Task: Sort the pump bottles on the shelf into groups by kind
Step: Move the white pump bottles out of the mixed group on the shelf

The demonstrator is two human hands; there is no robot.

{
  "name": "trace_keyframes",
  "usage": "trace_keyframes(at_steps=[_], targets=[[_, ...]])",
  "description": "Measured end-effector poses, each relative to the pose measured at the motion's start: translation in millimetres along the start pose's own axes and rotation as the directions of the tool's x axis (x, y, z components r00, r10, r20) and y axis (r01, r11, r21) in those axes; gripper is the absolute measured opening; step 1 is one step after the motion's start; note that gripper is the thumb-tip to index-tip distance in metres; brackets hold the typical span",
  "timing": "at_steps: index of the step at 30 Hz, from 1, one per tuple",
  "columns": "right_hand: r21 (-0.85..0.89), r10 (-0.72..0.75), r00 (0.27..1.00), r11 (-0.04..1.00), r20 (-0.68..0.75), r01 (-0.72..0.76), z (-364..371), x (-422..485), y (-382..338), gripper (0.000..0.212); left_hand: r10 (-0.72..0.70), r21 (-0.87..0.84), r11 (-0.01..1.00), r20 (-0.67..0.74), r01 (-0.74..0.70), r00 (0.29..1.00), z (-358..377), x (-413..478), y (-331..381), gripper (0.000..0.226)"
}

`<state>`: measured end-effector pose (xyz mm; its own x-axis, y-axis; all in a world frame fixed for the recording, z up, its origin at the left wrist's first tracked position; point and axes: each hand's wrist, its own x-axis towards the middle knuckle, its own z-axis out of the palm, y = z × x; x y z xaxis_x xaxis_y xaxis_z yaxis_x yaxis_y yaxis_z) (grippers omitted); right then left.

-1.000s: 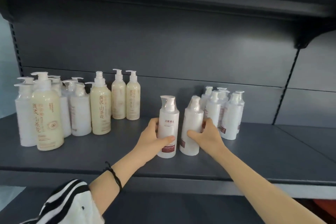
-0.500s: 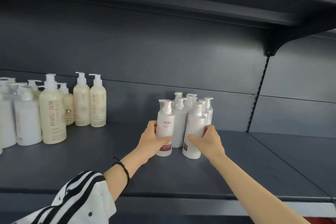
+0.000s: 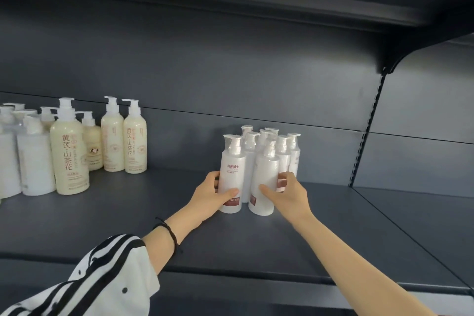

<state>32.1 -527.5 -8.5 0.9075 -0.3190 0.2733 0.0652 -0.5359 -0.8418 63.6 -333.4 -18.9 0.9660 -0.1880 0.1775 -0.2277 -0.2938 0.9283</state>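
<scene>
left hand [image 3: 213, 194] grasps a white pump bottle [image 3: 232, 179]; right hand [image 3: 288, 194] grasps its neighbour [image 3: 264, 179], both standing mid-shelf [image 3: 230, 244].

Left of the white bottle cluster [image 3: 264, 169], bare shelf [image 3: 179, 187] reaches the cream bottles [image 3: 134, 141]; right of the cluster, open shelf; behind it, the back panel [image 3: 230, 72] blocks passage.

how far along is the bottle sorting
Partly done. The small white bottles stand clustered mid-shelf. In hand: the left hand grips the front-left bottle and the right hand the front-right bottle, both at that cluster's front. Left: the far-left bunch, where cream bottles and larger white bottles stand mixed.
</scene>
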Motion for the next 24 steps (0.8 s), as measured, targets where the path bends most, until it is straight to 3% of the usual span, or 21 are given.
trace_keyframes(at_steps=[3,6,8,11,17,24], targets=[[-0.095,0.0,1.0,0.996,0.0,0.0,-4.3,-5.1,7.7,0.029,0.003,0.157,0.988,-0.012,-0.001,1.0,-4.8,-6.2,-7.0,0.046],[-0.185,-0.055,0.991,0.98,0.119,0.077,-1.3,-13.9,7.3,0.012,0.026,0.395,0.918,-0.001,-0.023,1.0,-20.9,-15.8,-6.4,0.031],[-0.243,-0.133,0.963,0.951,0.234,0.191,5.0,-22.1,-0.3,0.014,0.069,0.633,0.773,0.003,-0.055,0.998,-33.5,-24.8,-3.4,0.027],[-0.329,-0.237,0.897,0.87,0.374,0.367,21.9,-33.9,-21.8,0.012,0.186,0.882,0.463,-0.008,-0.08,0.982,-55.7,-42.8,-4.0,0.031],[-0.304,-0.419,0.758,0.735,0.499,0.606,76.2,-51.8,-70.6,0.02,0.22,0.97,0.238,-0.105,0.051,0.97,-121.5,-87.6,-20.9,0.039],[-0.251,-0.48,0.635,0.642,0.606,0.725,166.1,-78.4,-133.8,0.032,0.223,0.961,0.211,-0.228,0.182,0.948,-225.9,-141.4,-43.7,0.043]])
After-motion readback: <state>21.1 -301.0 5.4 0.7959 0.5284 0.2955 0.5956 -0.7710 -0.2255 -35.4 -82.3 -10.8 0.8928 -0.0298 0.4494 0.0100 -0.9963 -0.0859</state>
